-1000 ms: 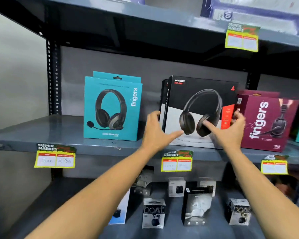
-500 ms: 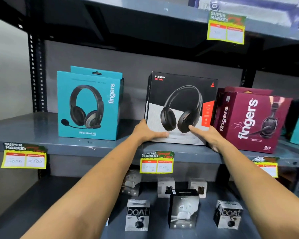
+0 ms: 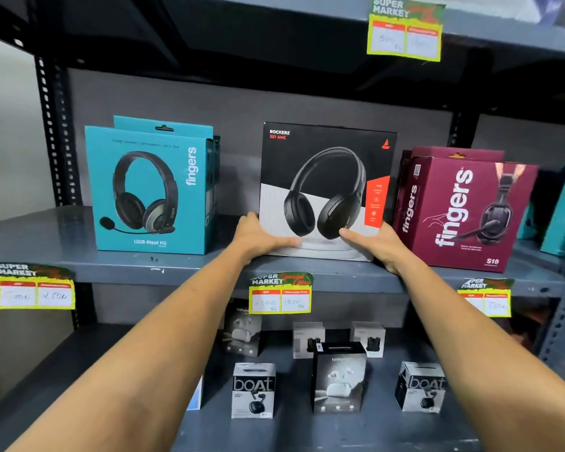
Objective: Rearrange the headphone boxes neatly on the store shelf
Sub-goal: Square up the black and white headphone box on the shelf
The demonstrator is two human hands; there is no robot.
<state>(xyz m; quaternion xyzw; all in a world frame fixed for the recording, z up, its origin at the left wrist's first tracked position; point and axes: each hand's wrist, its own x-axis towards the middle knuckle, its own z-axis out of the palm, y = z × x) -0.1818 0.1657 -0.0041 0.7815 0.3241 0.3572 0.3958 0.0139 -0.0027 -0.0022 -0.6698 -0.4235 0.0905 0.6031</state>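
Head view: black-white headphone box (image 3: 327,190) upright, front-facing.

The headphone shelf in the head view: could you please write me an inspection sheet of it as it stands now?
Surface: grey metal shelf, bare at its left end.
Job's things: teal box upright at left; black-and-white box upright in the middle; maroon box at right, turned slightly askew. Further boxes stand behind the teal and maroon ones.
Clutter: small earbud boxes on the lower shelf.
Grippers: left hand on the middle box's lower left corner, right hand on its lower right corner.
Cables: nothing seen.
Surroundings: yellow price tags on the shelf edges; another shelf above; teal packaging cut off at far right.
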